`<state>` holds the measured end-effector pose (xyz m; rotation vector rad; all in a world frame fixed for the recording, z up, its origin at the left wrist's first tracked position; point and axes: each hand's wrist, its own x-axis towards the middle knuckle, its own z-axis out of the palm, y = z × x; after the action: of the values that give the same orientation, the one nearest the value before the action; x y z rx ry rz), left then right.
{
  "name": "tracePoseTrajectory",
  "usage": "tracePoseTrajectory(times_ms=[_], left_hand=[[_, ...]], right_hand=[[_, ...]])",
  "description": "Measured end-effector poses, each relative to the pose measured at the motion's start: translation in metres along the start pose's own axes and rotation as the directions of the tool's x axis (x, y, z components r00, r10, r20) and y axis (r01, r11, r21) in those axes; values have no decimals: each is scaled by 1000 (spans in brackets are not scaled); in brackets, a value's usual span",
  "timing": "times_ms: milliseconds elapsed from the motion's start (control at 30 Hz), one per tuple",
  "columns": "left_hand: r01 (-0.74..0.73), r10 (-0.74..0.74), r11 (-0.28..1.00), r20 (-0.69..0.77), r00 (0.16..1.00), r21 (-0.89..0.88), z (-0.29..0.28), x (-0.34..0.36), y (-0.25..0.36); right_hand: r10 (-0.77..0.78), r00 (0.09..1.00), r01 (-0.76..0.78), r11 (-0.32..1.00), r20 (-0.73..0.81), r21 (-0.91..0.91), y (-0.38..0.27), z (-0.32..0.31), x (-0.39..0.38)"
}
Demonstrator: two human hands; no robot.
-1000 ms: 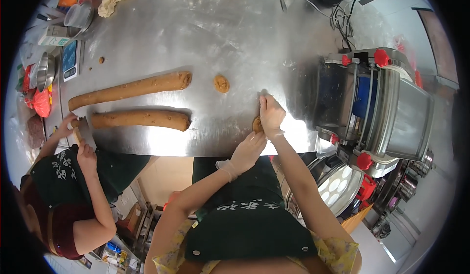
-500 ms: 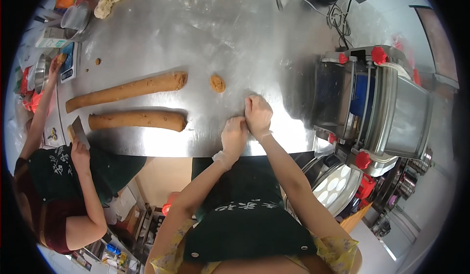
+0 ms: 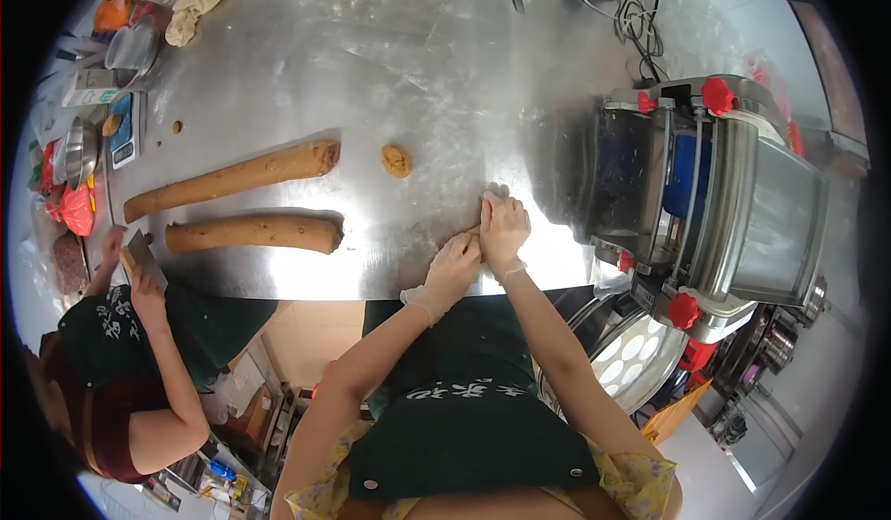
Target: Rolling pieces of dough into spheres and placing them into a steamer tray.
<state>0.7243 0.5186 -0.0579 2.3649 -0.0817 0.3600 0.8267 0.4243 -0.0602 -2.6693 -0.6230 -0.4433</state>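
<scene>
On the steel worktable (image 3: 445,74), the far dough log (image 3: 232,181) slants, its right end pointing away from the person; the near dough log (image 3: 251,234) lies almost straight left to right. The left hand (image 3: 453,267) and right hand (image 3: 504,227) (both in clear gloves) meet near the table edge, fingers curled over a dough piece (image 3: 472,232), mostly hidden: its long axis and their grip I cannot tell. Beyond, leftward, sits an oval dough lump (image 3: 396,161).
</scene>
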Motion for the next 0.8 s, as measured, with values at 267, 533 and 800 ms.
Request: tracePoseTrajectory(times_ms=[267, 533, 800], left_hand=[[77, -66, 997, 307, 950, -25, -23, 46, 1], [-245, 207, 969, 516, 831, 5, -24, 46, -31], [-222, 31, 866, 395, 918, 449, -10, 12, -5]], right_hand=[[456, 880, -465, 884, 134, 47, 6, -5, -13], [769, 437, -866, 218, 467, 450, -16, -29, -19], [271, 961, -272, 962, -62, -8, -14, 6, -21]])
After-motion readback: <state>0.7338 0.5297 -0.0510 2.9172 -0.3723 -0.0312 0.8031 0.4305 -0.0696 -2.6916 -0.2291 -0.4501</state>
